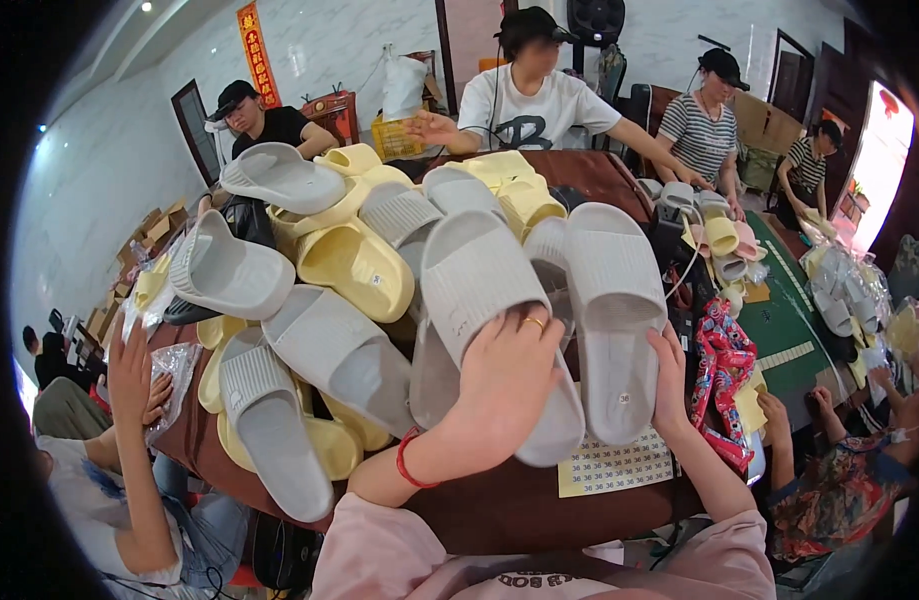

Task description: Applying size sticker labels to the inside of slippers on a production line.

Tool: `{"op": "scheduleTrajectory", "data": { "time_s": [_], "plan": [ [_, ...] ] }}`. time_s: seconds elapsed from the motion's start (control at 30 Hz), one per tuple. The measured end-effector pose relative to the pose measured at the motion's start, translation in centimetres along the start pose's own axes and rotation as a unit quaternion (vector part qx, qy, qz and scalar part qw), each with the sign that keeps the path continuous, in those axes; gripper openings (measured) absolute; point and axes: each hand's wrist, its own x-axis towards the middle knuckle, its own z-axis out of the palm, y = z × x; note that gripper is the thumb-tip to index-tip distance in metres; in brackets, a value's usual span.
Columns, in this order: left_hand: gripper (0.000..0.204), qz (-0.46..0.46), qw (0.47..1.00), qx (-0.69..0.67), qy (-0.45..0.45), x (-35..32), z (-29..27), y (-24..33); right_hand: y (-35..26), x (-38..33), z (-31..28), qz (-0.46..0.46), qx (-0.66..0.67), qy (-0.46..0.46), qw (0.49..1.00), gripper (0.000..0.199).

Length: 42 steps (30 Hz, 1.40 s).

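My left hand (512, 375), with a ring and a red cord at the wrist, grips a grey slide slipper (479, 262) at its opening; its fingertips are hidden inside. My right hand (669, 380) holds the edge of a second grey slipper (614, 310), which stands toe up beside the first. A small round sticker (624, 398) is on that slipper's heel. Below the slippers lies a sheet of round-number stickers (619, 468), partly covered. Left of my hands is a heap of grey slippers (329, 345) and yellow slippers (354, 270).
A dark red table (429, 515) bears the heap. To the right are a red patterned cloth (721, 370) and a green table (789, 335) with more slippers. Several people sit around; a co-worker's hands (129, 375) are close on the left beside clear plastic (174, 390).
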Motion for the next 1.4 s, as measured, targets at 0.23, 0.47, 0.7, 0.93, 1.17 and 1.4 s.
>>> {"op": "scheduleTrajectory", "data": {
  "time_s": [0.23, 0.47, 0.7, 0.93, 1.17, 1.4],
  "plan": [
    [0.025, 0.099, 0.994, -0.028, -0.037, 3.0, 1.3, 0.1, 0.1, -0.1, 0.0, 0.031, 0.01, -0.005, 0.999, 0.04],
    [0.053, 0.038, 0.996, 0.028, 0.077, 5.3, 5.4, -1.5, 1.1, -0.1, 0.3, 0.038, 0.013, -0.078, 0.996, 0.042],
    [0.04, 0.008, 0.978, -0.024, 0.208, 7.0, 6.2, -2.0, 1.3, -0.3, 0.6, -0.095, -0.038, -0.074, 0.992, 0.053],
    [0.028, 0.245, 0.927, 0.026, 0.283, 6.6, 4.1, -1.8, 0.8, -0.7, -1.8, -0.121, 0.007, -0.003, 0.993, 0.053],
    [0.025, 0.224, 0.894, -0.001, 0.388, 5.9, 5.0, -0.4, 2.7, -1.6, -3.2, -0.136, 0.003, 0.006, 0.991, 0.051],
    [0.022, 0.206, 0.834, 0.121, 0.498, 5.6, 2.1, -2.9, 0.7, -2.5, -1.3, -0.115, -0.106, -0.09, 0.984, 0.058]
  ]
}}
